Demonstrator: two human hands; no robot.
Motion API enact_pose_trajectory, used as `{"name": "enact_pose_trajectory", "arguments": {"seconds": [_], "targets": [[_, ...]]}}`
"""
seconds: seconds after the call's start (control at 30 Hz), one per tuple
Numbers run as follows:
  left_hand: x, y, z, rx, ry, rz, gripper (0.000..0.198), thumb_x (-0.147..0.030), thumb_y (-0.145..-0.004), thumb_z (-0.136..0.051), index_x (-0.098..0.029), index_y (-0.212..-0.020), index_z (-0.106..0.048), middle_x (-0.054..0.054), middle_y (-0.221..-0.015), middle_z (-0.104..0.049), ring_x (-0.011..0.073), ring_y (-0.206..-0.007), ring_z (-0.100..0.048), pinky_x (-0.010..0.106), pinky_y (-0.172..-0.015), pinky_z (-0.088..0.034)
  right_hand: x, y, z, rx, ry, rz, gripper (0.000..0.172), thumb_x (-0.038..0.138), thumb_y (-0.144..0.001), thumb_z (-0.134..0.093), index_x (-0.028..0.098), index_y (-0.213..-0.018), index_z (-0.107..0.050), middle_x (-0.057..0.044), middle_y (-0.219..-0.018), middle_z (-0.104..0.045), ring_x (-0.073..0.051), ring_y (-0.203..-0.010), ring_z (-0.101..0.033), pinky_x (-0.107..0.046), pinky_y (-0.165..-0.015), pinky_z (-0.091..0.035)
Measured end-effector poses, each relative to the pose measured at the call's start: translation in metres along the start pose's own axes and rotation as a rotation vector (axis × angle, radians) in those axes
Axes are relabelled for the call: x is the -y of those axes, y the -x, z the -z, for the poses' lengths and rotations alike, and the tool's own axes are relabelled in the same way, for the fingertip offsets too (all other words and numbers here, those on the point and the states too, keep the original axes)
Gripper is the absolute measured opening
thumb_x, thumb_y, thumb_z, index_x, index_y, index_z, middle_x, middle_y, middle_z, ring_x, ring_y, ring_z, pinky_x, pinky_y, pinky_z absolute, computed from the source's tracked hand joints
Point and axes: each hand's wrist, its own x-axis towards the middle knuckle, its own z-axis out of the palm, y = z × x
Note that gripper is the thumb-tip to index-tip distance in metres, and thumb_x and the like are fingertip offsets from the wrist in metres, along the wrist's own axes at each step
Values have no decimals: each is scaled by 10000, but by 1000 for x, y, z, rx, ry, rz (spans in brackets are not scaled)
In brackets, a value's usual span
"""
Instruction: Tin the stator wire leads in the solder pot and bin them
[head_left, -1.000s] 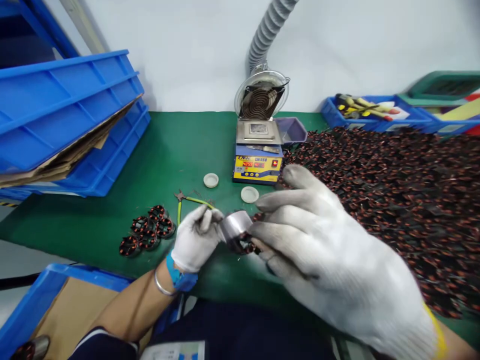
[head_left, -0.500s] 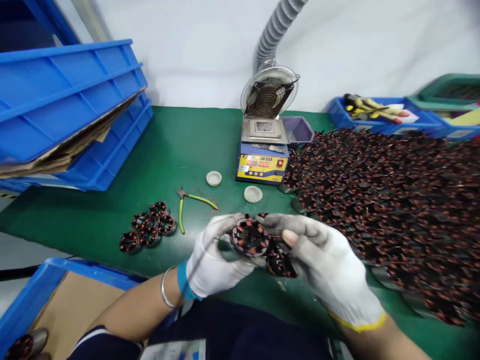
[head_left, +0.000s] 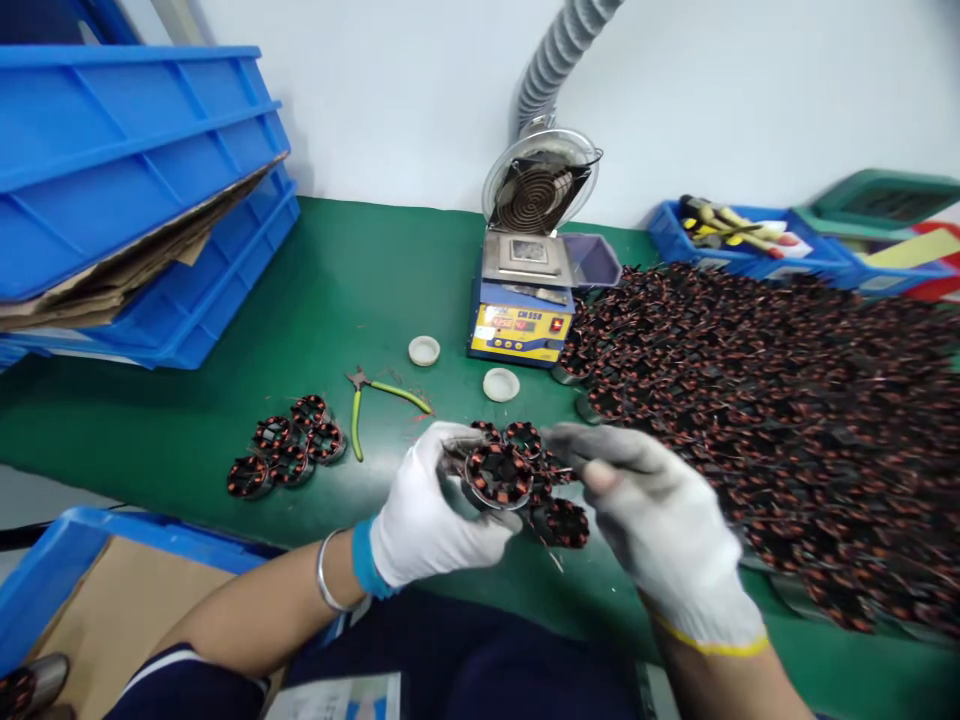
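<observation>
Both my hands wear white gloves over the green bench mat. My left hand is closed round a round wound stator, black with copper coils, held face up. My right hand reaches in from the right, its fingers pinched at the stator's right edge; whether they grip a wire is too small to tell. Several more stators lie on the mat just under and behind the held one. A huge heap of the same stators covers the right side of the bench.
A small group of stators and green-handled cutters lie to the left. A blue and yellow solder pot with a fan and grey hose stands behind, two white caps before it. Stacked blue crates stand left, tool bins back right.
The held part has turned from its metal side to its coil face. My hands have dropped lower and drawn closer to me, and my right hand has pulled back from the camera.
</observation>
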Motion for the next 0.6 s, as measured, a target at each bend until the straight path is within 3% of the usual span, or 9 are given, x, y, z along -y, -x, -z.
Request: {"name": "enact_pose_trajectory", "arguments": {"seconds": [0.1, 0.17, 0.3, 0.4, 0.47, 0.53, 0.6], "targets": [[-2, 3, -3, 92, 135, 116, 485, -354, -702, -773, -195, -1099, -545, 94, -998, -723, 243, -878, -742, 360, -798, -627, -5, 11, -2, 328, 388, -17, 721, 234, -705, -801, 274, -1393, -593, -91, -1414, -635, -271, -1287, -632, -445, -1094, -539], [-2, 3, -2, 163, 203, 131, 475, -371, -742, -772, -186, -1120, -551, 110, -1040, -734, 242, -926, -743, 358, -831, -621, -8, 18, -9, 381, 487, 8, 776, 246, -755, -758, 263, -1485, -494, -104, -1478, -578, -269, -1327, -602, -447, -1139, -500], [1, -5, 8, 280, 58, -72, 410, -399, -772, -791, -194, -1081, -618, 108, -1069, -737, 251, -982, -722, 371, -882, -588, -16, 22, -14, 216, 587, 241, 552, 270, -803, -701, 206, -1339, -584, -140, -1360, -662, -285, -1255, -654, -447, -1105, -536], [-1, -13, 18, 346, -64, -179, 117, -282, -909, -629, -198, -828, -616, 38, -795, -693, 159, -713, -656, 276, -673, -520, -21, 19, -9, 176, 684, 443, 507, 226, -781, -685, 190, -1277, -592, -151, -1307, -682, -303, -1226, -669, -470, -1063, -567], [-5, -15, 24, 409, -60, -229, 214, -161, -914, -548, -194, -703, -548, 1, -656, -611, 113, -583, -547, 243, -580, -433, -21, 17, -6, 148, 740, 502, 505, 224, -780, -681, 201, -1274, -576, -142, -1279, -690, -292, -1196, -684, -453, -1033, -587], [-10, -14, 29, 549, 48, -266, 244, -105, -834, -588, -194, -635, -478, -23, -589, -547, 92, -525, -465, 232, -530, -377, -19, 15, -5, 80, 791, 498, 499, 224, -782, -673, 217, -1268, -562, -123, -1242, -700, -272, -1163, -698, -425, -1008, -600], [-14, -13, 33, 574, 147, -173, 286, -100, -759, -631, -197, -596, -416, -37, -554, -496, 83, -500, -423, 229, -503, -346, -14, 13, -6, 28, 825, 497, 492, 228, -788, -672, 220, -1265, -554, -114, -1214, -704, -256, -1136, -705, -397, -983, -610]]}}
